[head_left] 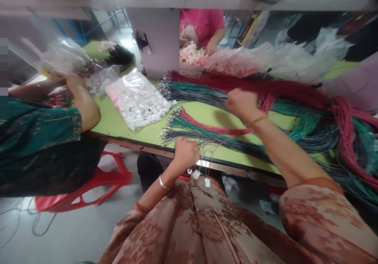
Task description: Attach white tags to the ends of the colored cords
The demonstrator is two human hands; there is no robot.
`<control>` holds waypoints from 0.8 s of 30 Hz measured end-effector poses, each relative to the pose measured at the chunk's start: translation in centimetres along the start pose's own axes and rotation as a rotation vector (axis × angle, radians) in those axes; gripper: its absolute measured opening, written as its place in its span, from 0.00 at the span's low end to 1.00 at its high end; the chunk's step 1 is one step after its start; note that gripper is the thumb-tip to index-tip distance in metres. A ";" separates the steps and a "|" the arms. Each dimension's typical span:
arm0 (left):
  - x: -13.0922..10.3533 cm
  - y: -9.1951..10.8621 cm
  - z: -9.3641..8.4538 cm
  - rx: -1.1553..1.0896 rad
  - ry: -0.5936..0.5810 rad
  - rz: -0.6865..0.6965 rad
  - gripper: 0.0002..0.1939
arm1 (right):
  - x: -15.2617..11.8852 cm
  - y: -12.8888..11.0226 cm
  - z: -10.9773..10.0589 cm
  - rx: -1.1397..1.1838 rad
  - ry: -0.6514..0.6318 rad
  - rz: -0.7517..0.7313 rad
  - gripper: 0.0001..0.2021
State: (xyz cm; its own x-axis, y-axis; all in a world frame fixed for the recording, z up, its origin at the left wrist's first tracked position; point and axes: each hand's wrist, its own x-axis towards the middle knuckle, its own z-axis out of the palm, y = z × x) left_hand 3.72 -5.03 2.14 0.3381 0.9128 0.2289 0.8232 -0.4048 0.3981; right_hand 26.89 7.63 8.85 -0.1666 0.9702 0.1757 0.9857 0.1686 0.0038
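My left hand (186, 153) is closed at the table's front edge, with thin wires at its fingertips. Small white connectors (196, 173) hang on wires just below it, and another white connector (207, 183) dangles a little to the right. My right hand (242, 104) is closed and raised over the far wire bundles; what its fingers hold, if anything, is hidden. Near my hands, red wires (212, 129) and dark wires (201, 138) lie fanned, their metal-tipped ends toward the left. Behind them stretches a thick row of dark red wires (265, 86), with green wires (189, 86) alongside.
A clear bag of white connectors (141, 102) lies on the green table (118, 116). At the left sits a co-worker in a green sleeve (41, 118) on a red stool (115, 177). Across the table, a person in pink (203, 23) handles pale parts. A shelf (206, 3) crosses above.
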 end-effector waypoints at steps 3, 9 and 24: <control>-1.5 -0.1 0.5 -0.100 0.035 -0.030 0.10 | 2.3 3.2 -0.2 0.013 0.166 0.106 0.23; -3.3 0.0 0.5 -0.073 0.017 0.000 0.14 | 2.2 -0.4 5.0 -0.061 0.027 -0.034 0.21; -5.7 -3.7 -2.8 -0.224 0.343 -0.093 0.10 | -5.1 -13.0 3.4 0.524 -0.227 -0.708 0.13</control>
State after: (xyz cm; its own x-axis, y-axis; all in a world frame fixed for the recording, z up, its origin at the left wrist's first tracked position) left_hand -2.54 -8.89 1.90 0.0646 0.8906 0.4503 0.7107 -0.3578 0.6057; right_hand 14.86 1.14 4.55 -0.7845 0.6112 0.1045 0.5221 0.7420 -0.4205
